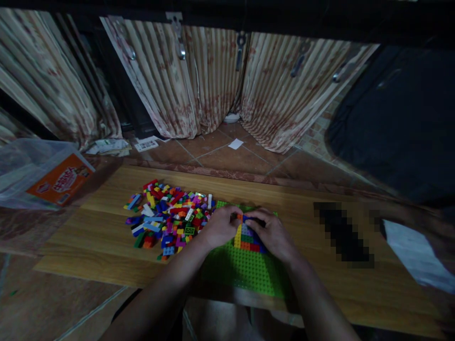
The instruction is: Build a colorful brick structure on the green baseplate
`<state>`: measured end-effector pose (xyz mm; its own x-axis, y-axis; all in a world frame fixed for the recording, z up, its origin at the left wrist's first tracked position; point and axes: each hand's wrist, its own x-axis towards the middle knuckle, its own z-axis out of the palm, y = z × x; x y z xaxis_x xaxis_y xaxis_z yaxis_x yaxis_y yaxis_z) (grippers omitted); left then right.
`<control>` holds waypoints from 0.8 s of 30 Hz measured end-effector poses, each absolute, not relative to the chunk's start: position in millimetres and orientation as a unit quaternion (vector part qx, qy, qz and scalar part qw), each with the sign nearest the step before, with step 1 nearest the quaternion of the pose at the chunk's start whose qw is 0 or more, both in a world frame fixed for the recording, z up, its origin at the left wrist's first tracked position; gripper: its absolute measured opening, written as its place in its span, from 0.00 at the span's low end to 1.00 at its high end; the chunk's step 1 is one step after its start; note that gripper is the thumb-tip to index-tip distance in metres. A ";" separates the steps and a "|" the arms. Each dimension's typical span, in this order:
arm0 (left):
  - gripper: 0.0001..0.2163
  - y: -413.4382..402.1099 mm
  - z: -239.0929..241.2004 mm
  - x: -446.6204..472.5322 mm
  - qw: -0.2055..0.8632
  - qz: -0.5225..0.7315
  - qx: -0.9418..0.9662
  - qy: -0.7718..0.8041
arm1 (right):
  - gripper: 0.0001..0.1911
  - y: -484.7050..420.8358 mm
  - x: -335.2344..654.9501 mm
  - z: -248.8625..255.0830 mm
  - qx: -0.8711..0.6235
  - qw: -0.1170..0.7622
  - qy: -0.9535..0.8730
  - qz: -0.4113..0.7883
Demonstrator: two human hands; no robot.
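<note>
A green studded baseplate [249, 272] lies on the wooden table in front of me. Joined on it is a block of coloured building bricks [245, 239], with yellow, orange, red, green and blue ones showing. At its far left corner, my left hand [223, 225] has its fingers closed around a small orange brick [240, 217]. My right hand [270, 234] reaches in from the other side, its bent fingers closed on a blue brick [244, 219] at the same far edge. The fingers partly cover both bricks. Left of the plate spreads a heap of loose mixed bricks [170, 213].
The low wooden table [106, 237] carries a blurred-out dark object [344, 234] and a white paper [419, 253] at right. Beyond its left end stands a clear plastic bin [21, 184] with an orange label. Striped curtains [213, 80] hang behind, above a tiled floor.
</note>
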<state>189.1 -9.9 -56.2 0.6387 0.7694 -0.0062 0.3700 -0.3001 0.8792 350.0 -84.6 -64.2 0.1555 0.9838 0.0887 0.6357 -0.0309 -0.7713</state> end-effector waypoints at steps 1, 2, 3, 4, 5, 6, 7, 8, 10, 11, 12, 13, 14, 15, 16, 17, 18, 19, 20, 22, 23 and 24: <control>0.12 -10.1 -56.3 188.5 0.466 0.214 0.776 0.367 | 0.12 -85.4 350.7 -64.8 -0.672 0.355 -0.601 0.250; 0.12 -10.1 -56.6 188.0 0.470 0.214 0.774 0.366 | 0.13 -86.3 351.3 -65.4 -0.670 0.361 -0.598 0.251; 0.12 -10.1 -57.1 187.5 0.478 0.214 0.770 0.365 | 0.14 -87.2 351.7 -65.8 -0.671 0.368 -0.593 0.252; 0.12 -9.9 -57.9 187.1 0.487 0.217 0.764 0.364 | 0.16 -88.1 351.8 -65.8 -0.674 0.376 -0.585 0.252; 0.12 -9.6 -58.7 186.8 0.498 0.222 0.756 0.362 | 0.17 -89.0 351.7 -65.3 -0.678 0.384 -0.575 0.248; 0.12 -8.9 -59.4 186.5 0.509 0.228 0.747 0.361 | 0.17 -89.7 351.4 -64.2 -0.684 0.392 -0.566 0.242; 0.11 -8.0 -59.8 186.3 0.520 0.237 0.737 0.361 | 0.17 -90.3 350.9 -62.6 -0.689 0.400 -0.558 0.232; 0.11 -6.7 -59.8 186.0 0.532 0.248 0.723 0.364 | 0.18 -90.7 350.2 -60.6 -0.694 0.409 -0.550 0.219; 0.11 -3.1 -57.9 184.7 0.558 0.280 0.686 0.373 | 0.18 -91.2 348.7 -55.6 -0.705 0.428 -0.534 0.188; 0.11 -0.7 -55.8 183.6 0.570 0.303 0.664 0.378 | 0.18 -91.3 347.8 -53.2 -0.708 0.436 -0.527 0.173; 0.11 1.9 -53.2 181.9 0.580 0.332 0.640 0.381 | 0.18 -91.2 347.0 -51.0 -0.711 0.445 -0.520 0.161; 0.10 4.8 -50.0 179.8 0.585 0.364 0.616 0.383 | 0.18 -91.1 346.0 -49.1 -0.712 0.455 -0.514 0.151; 0.10 7.9 -46.7 177.3 0.587 0.397 0.592 0.384 | 0.17 -90.9 344.9 -47.8 -0.711 0.463 -0.510 0.145; 0.09 11.0 -43.4 174.3 0.584 0.429 0.569 0.388 | 0.17 -90.6 343.6 -47.0 -0.708 0.469 -0.509 0.141; 0.09 14.2 -40.3 171.0 0.579 0.458 0.547 0.393 | 0.17 -90.3 341.9 -46.7 -0.705 0.473 -0.510 0.139; 0.08 17.2 -37.7 167.7 0.574 0.481 0.528 0.401 | 0.16 -89.9 339.9 -46.8 -0.702 0.475 -0.513 0.137; 0.09 20.2 -35.6 164.3 0.567 0.502 0.511 0.407 | 0.16 -89.6 337.5 -47.1 -0.699 0.473 -0.518 0.137; 0.09 22.9 -34.2 161.2 0.561 0.518 0.497 0.412 | 0.16 -89.3 334.6 -47.7 -0.697 0.469 -0.525 0.137; 0.09 25.5 -33.3 158.4 0.555 0.533 0.487 0.414 | 0.15 -89.1 331.2 -48.3 -0.693 0.463 -0.535 0.137; 0.09 30.1 -32.7 153.8 0.544 0.558 0.473 0.411 | 0.14 -88.5 322.9 -49.2 -0.684 0.446 -0.562 0.134; 0.09 32.2 -32.7 152.0 0.538 0.569 0.469 0.408 | 0.13 -88.2 318.1 -49.4 -0.678 0.437 -0.577 0.132; 0.09 34.1 -32.6 150.4 0.532 0.579 0.465 0.406 | 0.12 -87.8 312.9 -49.5 -0.671 0.428 -0.591 0.130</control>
<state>150.4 34.1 -32.6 -0.0004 0.9943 0.1067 -0.2387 -0.1037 0.9655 312.9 -87.8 -49.5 0.2675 0.9050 0.3308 0.6818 0.0649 -0.7287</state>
